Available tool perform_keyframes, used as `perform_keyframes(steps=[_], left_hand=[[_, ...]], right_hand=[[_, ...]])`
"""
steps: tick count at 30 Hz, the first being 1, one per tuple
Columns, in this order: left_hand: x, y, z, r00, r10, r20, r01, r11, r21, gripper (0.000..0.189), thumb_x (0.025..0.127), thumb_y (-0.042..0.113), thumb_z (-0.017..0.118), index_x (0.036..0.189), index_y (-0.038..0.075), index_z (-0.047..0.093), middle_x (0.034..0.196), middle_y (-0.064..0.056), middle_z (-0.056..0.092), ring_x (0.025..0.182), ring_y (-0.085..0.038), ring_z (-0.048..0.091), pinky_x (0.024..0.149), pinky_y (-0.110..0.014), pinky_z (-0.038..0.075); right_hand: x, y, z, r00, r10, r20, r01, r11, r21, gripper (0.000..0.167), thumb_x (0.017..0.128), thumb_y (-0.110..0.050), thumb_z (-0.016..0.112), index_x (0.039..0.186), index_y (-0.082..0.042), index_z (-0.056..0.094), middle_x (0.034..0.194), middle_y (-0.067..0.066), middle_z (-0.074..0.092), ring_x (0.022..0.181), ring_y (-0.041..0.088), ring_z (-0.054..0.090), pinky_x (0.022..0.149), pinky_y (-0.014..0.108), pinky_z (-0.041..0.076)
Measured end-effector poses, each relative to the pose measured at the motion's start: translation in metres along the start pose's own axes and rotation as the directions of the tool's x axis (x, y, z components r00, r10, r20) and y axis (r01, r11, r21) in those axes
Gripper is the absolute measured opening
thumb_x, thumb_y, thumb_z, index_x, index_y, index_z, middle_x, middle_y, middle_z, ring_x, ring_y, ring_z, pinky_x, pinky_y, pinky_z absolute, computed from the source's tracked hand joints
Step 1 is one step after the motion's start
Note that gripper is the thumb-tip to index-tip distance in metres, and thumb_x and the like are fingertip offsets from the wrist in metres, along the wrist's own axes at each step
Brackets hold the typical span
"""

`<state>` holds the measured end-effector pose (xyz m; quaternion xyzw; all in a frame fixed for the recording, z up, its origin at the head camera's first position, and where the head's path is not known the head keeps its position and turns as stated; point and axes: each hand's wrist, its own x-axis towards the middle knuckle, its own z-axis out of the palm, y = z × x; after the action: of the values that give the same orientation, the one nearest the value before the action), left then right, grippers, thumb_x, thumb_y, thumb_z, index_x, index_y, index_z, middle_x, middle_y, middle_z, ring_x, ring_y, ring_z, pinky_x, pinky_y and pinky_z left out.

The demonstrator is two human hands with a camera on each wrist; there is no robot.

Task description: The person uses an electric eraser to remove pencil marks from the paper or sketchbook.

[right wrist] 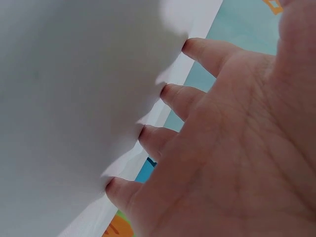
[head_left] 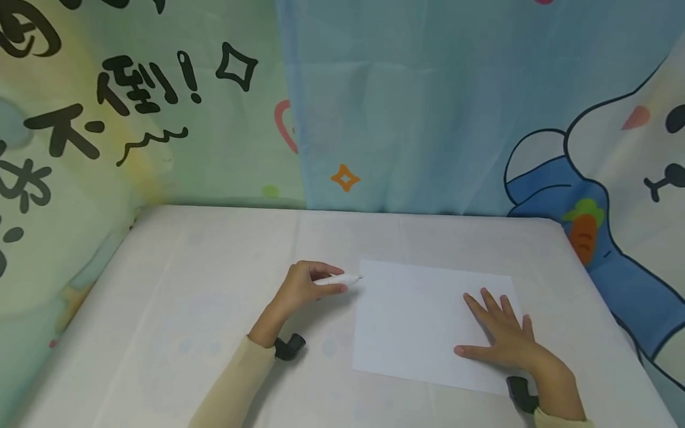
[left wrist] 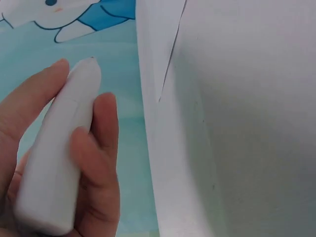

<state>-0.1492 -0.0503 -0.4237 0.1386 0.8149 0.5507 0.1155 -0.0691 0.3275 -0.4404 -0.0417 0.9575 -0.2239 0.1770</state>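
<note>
A thick white pen [head_left: 342, 279] with a tapered end and a thin tip is pinched between the thumb and fingers of my left hand [head_left: 306, 288]. Its tip points right, at the left edge of a white sheet of paper [head_left: 412, 321]. In the left wrist view the pen's smooth barrel [left wrist: 54, 153] lies along the fingers, its narrow end upward. My right hand [head_left: 503, 339] rests on the right part of the sheet with its fingers spread. Seen from the right wrist, the fingertips [right wrist: 190, 46] press on the paper's surface [right wrist: 84, 108].
A white-covered table [head_left: 214, 273] lies under the sheet, its far edge along the backdrop. The backdrop cloth [head_left: 428, 107] is printed with black characters on the left and a cartoon animal [head_left: 631, 154] on the right. A dark strap-mounted camera [head_left: 290, 347] sits at the left wrist.
</note>
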Motion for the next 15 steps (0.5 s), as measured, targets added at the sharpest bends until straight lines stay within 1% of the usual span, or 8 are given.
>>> perform_keyframes(steps=[2,3,7,9,12,15], left_hand=[[0.002,0.002,0.0,1.0,0.009,0.001,-0.009,0.999,0.036,0.032,0.078,0.02,0.082,0.107,0.006,0.076,0.111,-0.011,0.072,0.075,-0.015,0.067,0.066,-0.029,0.054],[0.002,0.002,0.0,1.0,0.023,0.003,-0.023,0.998,0.061,0.032,0.079,0.02,0.082,0.107,0.006,0.076,0.112,-0.011,0.071,0.082,-0.017,0.069,0.07,-0.03,0.055],[0.007,0.007,0.0,0.999,0.05,0.013,-0.051,0.989,0.136,0.032,0.079,0.021,0.082,0.107,0.005,0.076,0.111,-0.01,0.072,0.095,-0.022,0.07,0.086,-0.038,0.053],[0.009,0.009,0.0,0.998,0.06,0.016,-0.062,0.983,0.17,0.031,0.079,0.021,0.083,0.105,0.007,0.076,0.11,-0.008,0.072,0.1,-0.023,0.068,0.088,-0.04,0.052],[0.012,0.013,-0.001,0.999,0.045,0.021,-0.048,0.976,0.21,0.029,0.076,0.023,0.084,0.103,0.011,0.078,0.108,-0.003,0.073,0.102,-0.021,0.065,0.088,-0.037,0.051],[0.015,0.014,0.0,0.999,0.021,0.029,-0.027,0.974,0.225,0.029,0.075,0.025,0.085,0.101,0.015,0.078,0.107,0.0,0.073,0.102,-0.018,0.065,0.088,-0.034,0.05]], right_hand=[[-0.001,0.0,0.0,1.0,0.002,-0.002,-0.002,1.0,0.005,0.109,0.074,-0.053,0.077,0.153,-0.004,0.02,0.157,0.033,-0.001,0.138,0.058,-0.014,0.096,0.078,-0.016],[-0.002,0.0,-0.001,1.0,0.003,-0.003,-0.003,1.0,0.009,0.109,0.074,-0.053,0.077,0.153,-0.004,0.021,0.157,0.033,-0.001,0.138,0.058,-0.014,0.096,0.078,-0.016],[-0.003,0.0,-0.001,1.0,0.006,-0.005,-0.005,1.0,0.022,0.109,0.074,-0.052,0.078,0.153,-0.003,0.021,0.156,0.033,-0.001,0.138,0.058,-0.015,0.096,0.078,-0.016],[-0.004,0.0,-0.002,1.0,0.005,-0.002,-0.005,1.0,0.028,0.109,0.074,-0.052,0.078,0.153,-0.003,0.021,0.156,0.033,-0.002,0.138,0.058,-0.015,0.096,0.077,-0.017],[-0.004,-0.001,-0.002,1.0,0.0,0.0,0.0,0.999,0.033,0.108,0.074,-0.051,0.078,0.153,-0.003,0.021,0.157,0.033,-0.001,0.138,0.058,-0.015,0.096,0.077,-0.017],[-0.005,-0.002,-0.002,1.0,-0.008,0.006,0.008,0.999,0.042,0.107,0.074,-0.051,0.078,0.152,-0.003,0.023,0.157,0.033,-0.001,0.138,0.058,-0.014,0.096,0.078,-0.017]])
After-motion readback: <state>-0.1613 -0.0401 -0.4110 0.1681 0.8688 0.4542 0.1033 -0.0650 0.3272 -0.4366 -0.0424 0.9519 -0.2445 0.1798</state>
